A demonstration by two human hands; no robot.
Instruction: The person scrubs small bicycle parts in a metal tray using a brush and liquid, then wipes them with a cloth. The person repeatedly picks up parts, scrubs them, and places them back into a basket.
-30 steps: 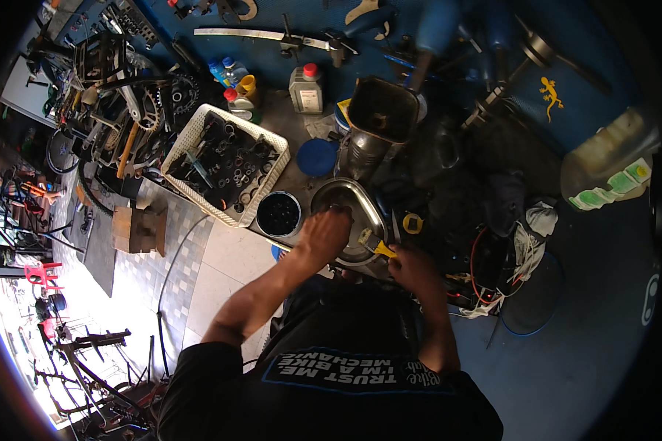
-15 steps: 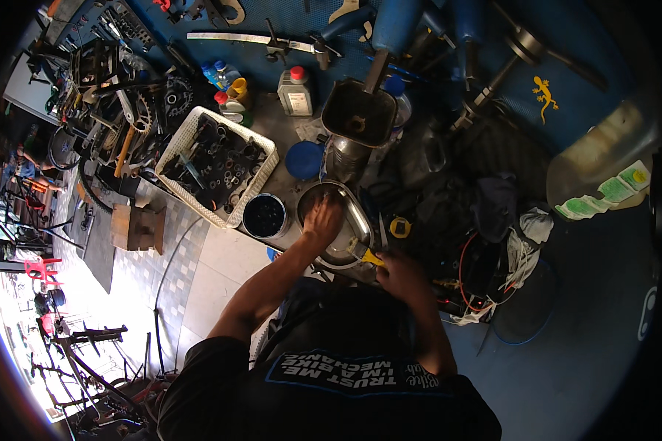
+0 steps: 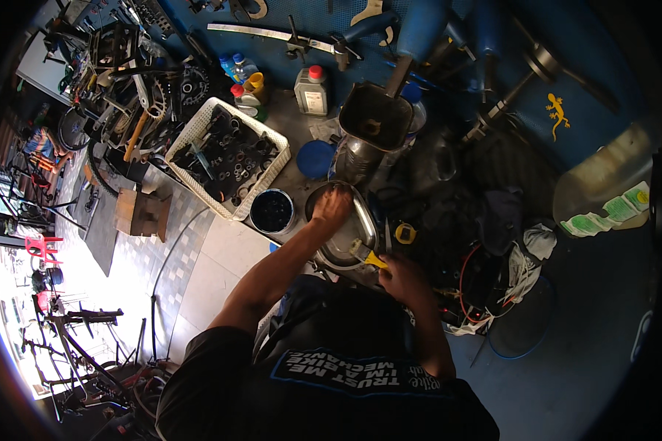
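Observation:
An oval metal tray [image 3: 365, 220] lies on the bench in front of me. My left hand [image 3: 332, 209] reaches down into its far left part, fingers curled and bunched together; whatever they may hold is hidden under the hand. At the tray's near right edge my right hand [image 3: 402, 279] is closed around the yellow handle of a brush [image 3: 374, 259]. The bristle end points left, over the tray. Just left of the tray stands a round tub [image 3: 272, 212] with dark contents. Behind the tray is a dark square metal funnel or pan [image 3: 376, 117] on a metal can.
A white plastic basket [image 3: 266, 178] of small metal parts sits to the left. Beyond are a blue lid [image 3: 315, 159] and a grey bottle [image 3: 312, 92] with a red cap. A yellow tape measure [image 3: 404, 234] and dark cloths [image 3: 500, 209] lie right. Another person [image 3: 44, 151] is far left.
The view has shifted, so the bench things sit slightly right and lower. My left hand has moved a little within the tray, its fingers more bunched. The right hand still grips the brush.

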